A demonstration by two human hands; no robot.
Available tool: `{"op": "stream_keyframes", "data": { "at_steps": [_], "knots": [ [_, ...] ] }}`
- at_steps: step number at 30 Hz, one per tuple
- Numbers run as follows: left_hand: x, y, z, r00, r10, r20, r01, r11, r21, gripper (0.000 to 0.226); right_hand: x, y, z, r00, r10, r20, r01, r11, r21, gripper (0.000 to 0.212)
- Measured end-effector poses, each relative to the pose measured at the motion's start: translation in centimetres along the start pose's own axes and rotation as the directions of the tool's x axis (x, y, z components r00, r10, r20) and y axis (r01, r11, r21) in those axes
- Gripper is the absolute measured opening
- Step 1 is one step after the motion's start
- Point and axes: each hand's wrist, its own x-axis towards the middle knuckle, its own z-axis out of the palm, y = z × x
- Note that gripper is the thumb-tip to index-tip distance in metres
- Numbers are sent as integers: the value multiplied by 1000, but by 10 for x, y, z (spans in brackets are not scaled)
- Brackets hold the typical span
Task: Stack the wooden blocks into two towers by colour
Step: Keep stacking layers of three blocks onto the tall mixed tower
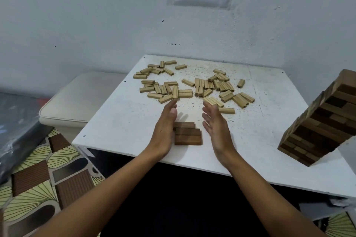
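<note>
White square surface (123, 121) carries three dark brown wooden blocks (187, 133) side by side at six o'clock, left hand (164, 131) touching, right hand (215, 123) near, fingers straight. Squaring them seems underway; dark tower (319, 121) waits at three o'clock, pale wooden blocks (192, 86) scattered at twelve.

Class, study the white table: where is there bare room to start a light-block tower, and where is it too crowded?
Bare patches on the table: left of the left hand, and between the right hand and the dark tower. Crowded: the far half, strewn with light blocks, and the three dark blocks between the hands.
</note>
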Motion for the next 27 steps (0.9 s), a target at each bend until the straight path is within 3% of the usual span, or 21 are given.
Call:
{"op": "stream_keyframes", "data": {
  "at_steps": [4,9,13,15,19,22,27],
  "knots": [
    [-2,-1,13,995,-64,-70,52,986,-159,52,2,1,19,1000,23,14,-23,999,29,76],
    [-3,1,20,997,-20,-73,8,988,-157,55,-5,3,34,999,-3,-34,5,998,55,64],
    [-1,0,18,999,-23,-35,17,988,-153,62,-9,4,39,998,-20,-58,21,1000,16,70],
    [-1,-1,18,999,-28,-20,25,989,-146,67,-8,6,39,998,-31,-60,31,999,9,62],
    [-1,0,18,999,-38,-4,37,992,-120,62,-7,8,38,998,-36,-52,35,999,-31,65],
    [-1,2,15,999,-23,24,24,998,-64,62,-6,9,34,999,-45,-21,43,994,-101,55],
    [0,-1,-9,994,42,100,-66,965,252,59,2,6,11,993,-115,29,119,949,-294,41]
  ]
}}
